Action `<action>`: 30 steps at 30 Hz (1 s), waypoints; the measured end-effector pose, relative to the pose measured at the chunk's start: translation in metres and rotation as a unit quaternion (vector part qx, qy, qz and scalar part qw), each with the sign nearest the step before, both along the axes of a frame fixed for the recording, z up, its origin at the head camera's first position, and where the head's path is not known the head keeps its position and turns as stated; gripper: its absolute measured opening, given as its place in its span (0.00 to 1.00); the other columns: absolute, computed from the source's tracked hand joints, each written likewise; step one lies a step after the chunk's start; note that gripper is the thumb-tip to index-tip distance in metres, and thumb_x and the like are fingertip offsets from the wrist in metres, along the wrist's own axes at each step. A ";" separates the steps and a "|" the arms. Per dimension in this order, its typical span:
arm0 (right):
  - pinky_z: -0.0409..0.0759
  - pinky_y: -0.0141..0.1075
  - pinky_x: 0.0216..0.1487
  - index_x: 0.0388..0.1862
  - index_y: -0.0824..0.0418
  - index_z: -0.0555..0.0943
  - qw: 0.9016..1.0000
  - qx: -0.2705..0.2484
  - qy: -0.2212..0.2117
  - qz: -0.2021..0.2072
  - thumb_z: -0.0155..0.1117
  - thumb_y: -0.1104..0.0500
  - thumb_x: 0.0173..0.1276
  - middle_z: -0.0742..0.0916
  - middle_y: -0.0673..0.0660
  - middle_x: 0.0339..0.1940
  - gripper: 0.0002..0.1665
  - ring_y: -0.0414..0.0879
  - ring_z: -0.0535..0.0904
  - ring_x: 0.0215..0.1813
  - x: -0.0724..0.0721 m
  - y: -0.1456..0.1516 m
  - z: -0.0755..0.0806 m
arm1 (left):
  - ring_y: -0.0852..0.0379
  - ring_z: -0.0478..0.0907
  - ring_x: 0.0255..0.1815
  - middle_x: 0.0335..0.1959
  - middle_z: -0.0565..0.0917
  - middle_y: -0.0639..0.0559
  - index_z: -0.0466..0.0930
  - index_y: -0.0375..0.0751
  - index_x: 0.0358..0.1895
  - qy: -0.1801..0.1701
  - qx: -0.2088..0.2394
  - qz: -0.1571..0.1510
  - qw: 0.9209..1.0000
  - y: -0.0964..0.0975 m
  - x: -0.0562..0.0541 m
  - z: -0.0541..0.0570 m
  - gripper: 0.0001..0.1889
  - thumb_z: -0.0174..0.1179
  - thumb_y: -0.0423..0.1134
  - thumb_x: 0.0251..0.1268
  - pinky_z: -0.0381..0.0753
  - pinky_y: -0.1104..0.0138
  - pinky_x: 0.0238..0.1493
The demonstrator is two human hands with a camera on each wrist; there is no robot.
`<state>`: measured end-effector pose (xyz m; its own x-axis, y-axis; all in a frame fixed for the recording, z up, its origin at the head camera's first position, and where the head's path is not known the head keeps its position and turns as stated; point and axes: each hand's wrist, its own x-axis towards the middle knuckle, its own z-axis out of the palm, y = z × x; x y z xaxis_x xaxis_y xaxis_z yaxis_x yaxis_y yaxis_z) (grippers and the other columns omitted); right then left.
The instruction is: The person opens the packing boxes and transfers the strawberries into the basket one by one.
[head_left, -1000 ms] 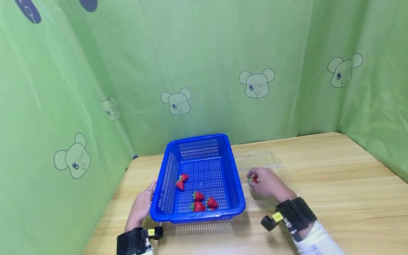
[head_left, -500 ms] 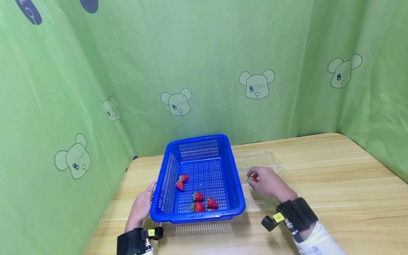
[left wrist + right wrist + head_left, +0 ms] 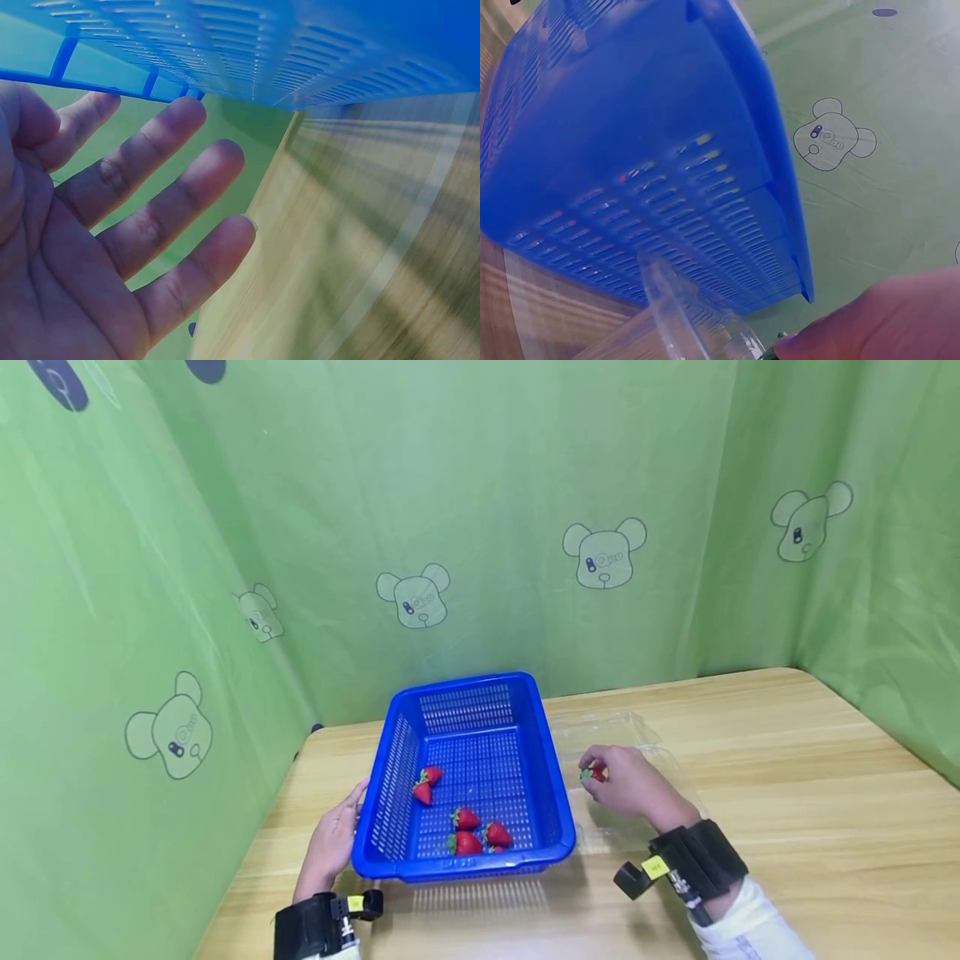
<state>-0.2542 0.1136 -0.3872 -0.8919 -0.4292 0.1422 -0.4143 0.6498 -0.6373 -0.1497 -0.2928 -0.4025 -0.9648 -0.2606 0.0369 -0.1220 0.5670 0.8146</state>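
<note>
A blue slotted plastic basket stands on the table with several strawberries inside, some at the left wall and others near the front. My left hand is at the basket's left side; in the left wrist view its fingers are spread and fairly straight beside the slotted wall. Right of the basket, my right hand pinches a strawberry by thumb and fingers, over a clear plastic container. In the right wrist view the container's rim is close to the basket wall, and only part of the hand shows.
The wooden table reaches right of the container and in front of the basket. A green curtain with bear-like faces hangs behind and along both sides. Each wrist wears a black strap with a small camera.
My right hand, still pinching the strawberry, has risen very slightly. The left hand and the basket hold their places; the whole view has shifted a little.
</note>
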 end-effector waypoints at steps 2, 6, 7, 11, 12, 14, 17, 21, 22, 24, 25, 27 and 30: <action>0.75 0.36 0.25 0.43 0.65 0.82 1.000 -0.002 0.003 0.002 0.64 0.66 0.63 0.82 0.55 0.30 0.09 0.44 0.75 0.27 0.000 0.000 0.001 | 0.38 0.75 0.59 0.59 0.78 0.37 0.62 0.49 0.74 -0.003 -0.005 0.003 1.000 0.000 0.000 0.001 0.25 0.30 0.45 0.79 0.64 0.39 0.62; 0.75 0.36 0.25 0.43 0.65 0.81 1.000 0.000 0.011 0.003 0.63 0.65 0.63 0.82 0.55 0.30 0.10 0.44 0.75 0.27 0.000 0.000 0.003 | 0.39 0.75 0.59 0.58 0.79 0.38 0.62 0.50 0.74 -0.006 -0.003 0.006 1.000 0.000 -0.001 0.001 0.25 0.30 0.45 0.79 0.64 0.40 0.62; 0.75 0.36 0.25 0.43 0.65 0.81 1.000 0.000 0.010 0.003 0.63 0.65 0.63 0.82 0.55 0.30 0.10 0.44 0.75 0.26 0.000 0.000 0.004 | 0.40 0.75 0.59 0.57 0.79 0.39 0.63 0.49 0.73 -0.003 -0.002 0.005 1.000 0.000 -0.001 0.001 0.25 0.31 0.44 0.79 0.65 0.40 0.62; 0.75 0.36 0.25 0.43 0.65 0.81 1.000 -0.002 0.006 0.000 0.64 0.66 0.63 0.82 0.54 0.30 0.09 0.43 0.75 0.26 0.002 0.000 0.007 | 0.41 0.76 0.57 0.55 0.81 0.40 0.64 0.48 0.73 0.003 0.002 0.002 1.000 -0.002 -0.002 0.000 0.25 0.32 0.42 0.78 0.65 0.41 0.63; 0.74 0.36 0.25 0.43 0.65 0.81 1.000 -0.003 0.004 -0.001 0.64 0.66 0.63 0.81 0.54 0.30 0.09 0.43 0.75 0.25 0.003 -0.001 0.008 | 0.41 0.76 0.57 0.55 0.81 0.40 0.64 0.48 0.73 0.004 0.002 0.001 1.000 -0.002 -0.002 0.000 0.25 0.32 0.42 0.78 0.65 0.41 0.63; 0.74 0.37 0.25 0.43 0.65 0.81 1.000 -0.003 0.002 -0.003 0.64 0.66 0.63 0.81 0.54 0.29 0.09 0.43 0.75 0.25 0.004 -0.001 0.009 | 0.41 0.76 0.57 0.54 0.81 0.40 0.64 0.48 0.73 0.004 0.001 0.000 1.000 -0.002 -0.001 -0.001 0.25 0.32 0.42 0.78 0.65 0.41 0.62; 0.74 0.37 0.25 0.43 0.65 0.81 1.000 -0.002 -0.001 -0.006 0.64 0.66 0.63 0.82 0.54 0.30 0.09 0.44 0.75 0.26 0.005 -0.001 0.011 | 0.41 0.76 0.57 0.54 0.82 0.40 0.64 0.49 0.73 0.002 0.003 0.002 1.000 -0.001 -0.001 -0.001 0.25 0.33 0.43 0.78 0.66 0.41 0.62; 0.75 0.36 0.25 0.44 0.65 0.81 1.000 -0.001 -0.001 -0.009 0.64 0.65 0.63 0.82 0.55 0.30 0.10 0.44 0.75 0.26 0.007 -0.001 0.012 | 0.39 0.74 0.60 0.57 0.80 0.39 0.63 0.50 0.73 -0.005 0.006 0.003 1.000 0.000 -0.001 -0.001 0.25 0.32 0.43 0.78 0.63 0.40 0.63; 0.75 0.36 0.25 0.44 0.65 0.82 1.000 -0.001 -0.001 -0.009 0.64 0.65 0.64 0.82 0.55 0.31 0.10 0.43 0.75 0.26 0.007 -0.001 0.012 | 0.39 0.74 0.61 0.58 0.79 0.39 0.63 0.50 0.73 -0.007 0.004 0.003 1.000 0.001 -0.001 -0.001 0.25 0.32 0.43 0.78 0.62 0.40 0.64; 0.75 0.36 0.25 0.44 0.65 0.82 1.000 -0.003 0.002 -0.007 0.64 0.65 0.64 0.82 0.55 0.31 0.10 0.43 0.75 0.25 0.007 -0.001 0.012 | 0.38 0.73 0.61 0.59 0.78 0.38 0.63 0.48 0.73 -0.005 0.001 0.001 1.000 0.001 0.000 -0.002 0.25 0.32 0.42 0.78 0.62 0.39 0.64; 0.75 0.36 0.24 0.44 0.65 0.82 1.000 -0.004 0.004 -0.006 0.64 0.65 0.64 0.82 0.55 0.30 0.10 0.43 0.75 0.25 0.008 -0.001 0.013 | 0.38 0.73 0.61 0.59 0.78 0.37 0.63 0.47 0.73 -0.002 -0.002 0.000 1.000 0.001 0.000 -0.001 0.25 0.32 0.41 0.78 0.62 0.39 0.64; 0.75 0.36 0.24 0.44 0.66 0.82 1.000 -0.007 0.009 -0.003 0.64 0.65 0.64 0.83 0.55 0.30 0.10 0.42 0.76 0.25 0.008 -0.001 0.013 | 0.38 0.74 0.60 0.58 0.79 0.37 0.63 0.47 0.73 0.001 -0.003 0.001 1.000 0.000 0.000 -0.001 0.25 0.32 0.41 0.78 0.63 0.40 0.63; 0.75 0.36 0.24 0.44 0.66 0.81 1.000 -0.010 0.017 -0.001 0.64 0.65 0.64 0.83 0.55 0.30 0.10 0.42 0.76 0.24 0.008 -0.001 0.014 | 0.38 0.75 0.59 0.57 0.79 0.37 0.64 0.46 0.73 0.006 0.000 0.001 1.000 0.000 0.000 -0.001 0.25 0.33 0.39 0.77 0.64 0.41 0.63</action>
<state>-0.2460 0.1130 -0.3728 -0.8871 -0.4248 0.1809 -0.4351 0.6382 -0.6352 -0.1500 -0.2927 -0.4034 -0.9637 -0.2625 0.0484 -0.1133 0.5665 0.8163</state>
